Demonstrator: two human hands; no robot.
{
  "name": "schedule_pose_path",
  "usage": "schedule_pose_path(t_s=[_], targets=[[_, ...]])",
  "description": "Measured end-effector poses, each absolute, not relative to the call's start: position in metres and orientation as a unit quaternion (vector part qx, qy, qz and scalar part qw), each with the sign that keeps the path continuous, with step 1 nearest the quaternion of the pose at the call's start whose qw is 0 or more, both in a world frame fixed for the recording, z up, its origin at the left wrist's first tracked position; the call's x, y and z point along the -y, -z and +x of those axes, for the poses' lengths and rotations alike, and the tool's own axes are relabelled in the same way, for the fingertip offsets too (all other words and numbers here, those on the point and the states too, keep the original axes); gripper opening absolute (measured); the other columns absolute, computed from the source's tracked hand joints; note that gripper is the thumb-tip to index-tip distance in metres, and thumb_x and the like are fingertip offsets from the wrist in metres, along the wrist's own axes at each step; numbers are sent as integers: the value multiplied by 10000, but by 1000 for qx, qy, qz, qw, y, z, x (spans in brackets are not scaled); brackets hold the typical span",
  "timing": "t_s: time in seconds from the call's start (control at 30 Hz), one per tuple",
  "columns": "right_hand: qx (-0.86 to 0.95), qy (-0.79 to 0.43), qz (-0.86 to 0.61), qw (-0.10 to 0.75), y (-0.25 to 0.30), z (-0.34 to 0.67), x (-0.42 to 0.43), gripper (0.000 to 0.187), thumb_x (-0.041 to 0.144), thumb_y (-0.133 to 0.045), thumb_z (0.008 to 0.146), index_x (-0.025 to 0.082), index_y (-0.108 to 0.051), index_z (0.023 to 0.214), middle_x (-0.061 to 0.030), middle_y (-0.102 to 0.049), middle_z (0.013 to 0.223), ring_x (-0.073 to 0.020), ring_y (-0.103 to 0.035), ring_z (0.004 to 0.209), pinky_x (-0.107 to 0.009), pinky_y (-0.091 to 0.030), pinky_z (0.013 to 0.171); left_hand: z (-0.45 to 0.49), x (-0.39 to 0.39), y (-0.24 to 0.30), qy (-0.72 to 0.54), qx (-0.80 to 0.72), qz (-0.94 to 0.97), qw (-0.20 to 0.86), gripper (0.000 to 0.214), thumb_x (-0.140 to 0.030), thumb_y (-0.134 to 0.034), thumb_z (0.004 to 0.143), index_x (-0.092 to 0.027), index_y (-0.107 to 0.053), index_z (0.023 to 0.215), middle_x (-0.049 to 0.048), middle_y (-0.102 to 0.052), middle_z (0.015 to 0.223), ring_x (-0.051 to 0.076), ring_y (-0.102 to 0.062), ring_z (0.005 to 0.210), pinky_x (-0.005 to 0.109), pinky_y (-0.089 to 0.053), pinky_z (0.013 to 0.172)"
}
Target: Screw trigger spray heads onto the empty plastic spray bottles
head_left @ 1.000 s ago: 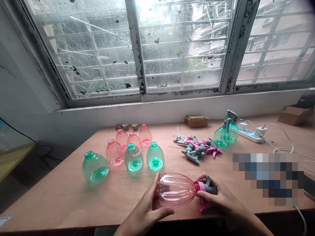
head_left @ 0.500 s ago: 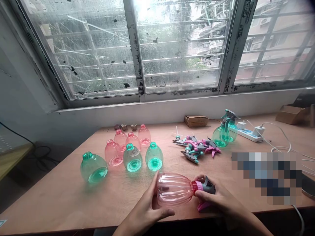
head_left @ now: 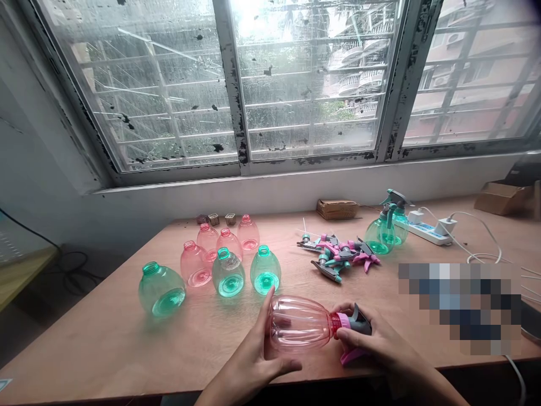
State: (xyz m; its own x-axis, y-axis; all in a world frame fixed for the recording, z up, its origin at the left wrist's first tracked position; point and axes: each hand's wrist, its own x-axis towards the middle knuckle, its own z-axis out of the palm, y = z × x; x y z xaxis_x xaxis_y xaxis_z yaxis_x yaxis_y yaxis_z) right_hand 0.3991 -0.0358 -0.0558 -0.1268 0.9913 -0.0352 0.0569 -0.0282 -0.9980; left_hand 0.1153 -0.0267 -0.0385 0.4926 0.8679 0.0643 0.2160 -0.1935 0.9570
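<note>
A clear pink bottle [head_left: 302,324] lies on its side near the front edge of the wooden table [head_left: 105,338]. My left hand [head_left: 253,355] cups its base, fingers curled around it. My right hand [head_left: 374,341] grips the grey and pink spray head [head_left: 357,327] fitted on the bottle's neck at the right.
Several empty green and pink bottles [head_left: 220,265] stand at the left. A pile of loose spray heads [head_left: 338,254] lies at the middle. Two green bottles with spray heads [head_left: 386,228], a power strip [head_left: 426,228], cables and cardboard boxes [head_left: 338,208] sit at the back right.
Both hands and the pink bottle stay almost in place; my left fingers shift slightly on the bottle's base.
</note>
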Motion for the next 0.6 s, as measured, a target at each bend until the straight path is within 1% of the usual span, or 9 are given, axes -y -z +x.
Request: schedule_pose_path(t_s=[0.07, 0.17, 0.27, 0.33, 0.37, 0.43, 0.5, 0.6], targets=[[533, -530, -489, 443, 55, 399, 36, 400, 463, -849, 720, 192, -692, 968, 27, -683, 699, -191, -636, 647, -288, -525, 624, 117, 26, 41, -324, -400, 689, 510, 1120, -277, -823, 811, -295, -57, 1628, 109, -610, 1348, 308, -545, 1295, 478, -381, 1160], [520, -567, -475, 426, 53, 398, 37, 402, 478, -834, 745, 195, -663, 974, 33, -675, 669, -188, -645, 620, -281, -539, 593, 118, 25, 45, -321, -409, 687, 508, 1113, -326, -825, 815, -270, -69, 1630, 142, -551, 1444, 339, -504, 1340, 495, -349, 1179], [522, -574, -464, 428, 53, 398, 37, 409, 473, -835, 759, 182, -650, 980, 37, -658, 675, -162, -617, 617, -255, -539, 577, 117, 25, 45, -314, -409, 701, 493, 1135, -316, -830, 810, -270, -47, 1631, 132, -422, 1574, 340, -355, 1466, 475, -225, 1250], [525, -573, -459, 432, 54, 398, 37, 420, 476, -836, 764, 175, -643, 986, 39, -650, 672, -150, -600, 610, -246, -538, 572, 116, 26, 44, -313, -414, 708, 478, 1091, -293, -793, 840, -279, -41, 1631, 110, -426, 1571, 329, -244, 1522, 468, -167, 1270], [524, -576, -457, 431, 55, 398, 36, 426, 479, -835, 765, 175, -639, 988, 39, -650, 667, -150, -603, 606, -249, -541, 571, 116, 26, 43, -314, -416, 710, 474, 1058, -280, -765, 860, -288, -40, 1630, 100, -455, 1547, 326, -227, 1528, 470, -171, 1269], [521, -584, -452, 428, 56, 398, 35, 434, 484, -838, 761, 179, -629, 988, 38, -656, 654, -161, -622, 607, -262, -551, 575, 115, 27, 41, -314, -414, 712, 473, 1006, -260, -718, 889, -309, -38, 1629, 83, -497, 1510, 325, -254, 1516, 470, -218, 1256], [522, -587, -447, 428, 58, 399, 34, 435, 486, -837, 763, 181, -625, 989, 33, -667, 650, -171, -635, 606, -275, -555, 579, 115, 28, 41, -313, -410, 715, 473, 1001, -250, -713, 886, -317, -43, 1628, 73, -481, 1527, 326, -286, 1501, 461, -250, 1245], [528, -580, -447, 430, 61, 401, 33, 435, 482, -840, 767, 172, -635, 992, 23, -684, 667, -168, -631, 608, -270, -535, 581, 115, 26, 42, -308, -410, 710, 483, 1087, -281, -779, 841, -298, -29, 1629, 86, -428, 1580, 334, -292, 1501, 466, -251, 1245]])
